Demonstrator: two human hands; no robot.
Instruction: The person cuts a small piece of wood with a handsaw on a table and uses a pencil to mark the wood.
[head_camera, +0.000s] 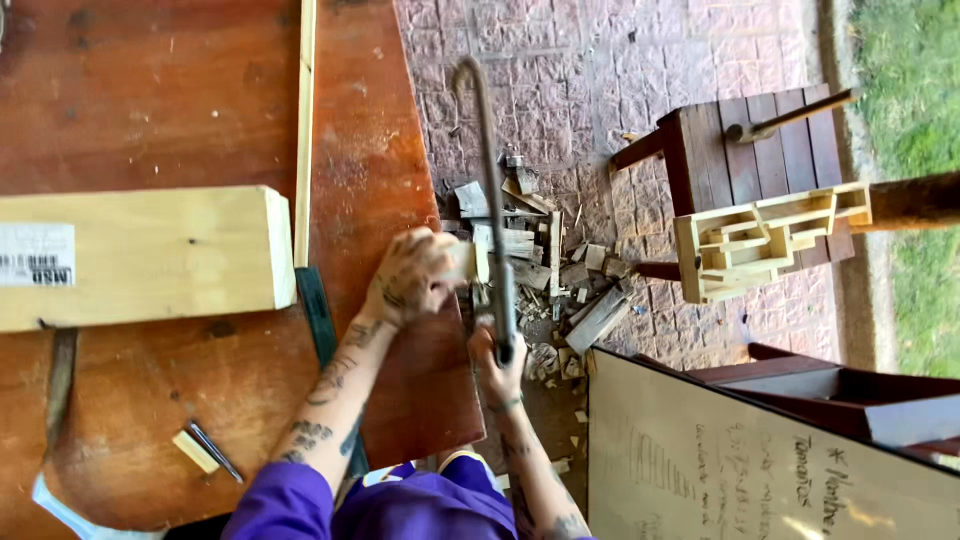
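Note:
My left hand (410, 278) presses a small pale wood piece (470, 262) against the right edge of the reddish-brown workbench (180, 100). My right hand (498, 365) grips the handle of a metal-framed hand saw (492, 190), which stands upright beside the bench edge with its blade against the wood piece. The saw frame arches away from me above the paving.
A thick pale plank (150, 255) with a label lies on the bench, a thin wood strip (305, 130) beside it. Offcuts (560, 280) litter the brick paving. A small pale wooden frame (760, 240) rests on a dark stool with a hammer (790, 115). A written board (720, 460) leans at right.

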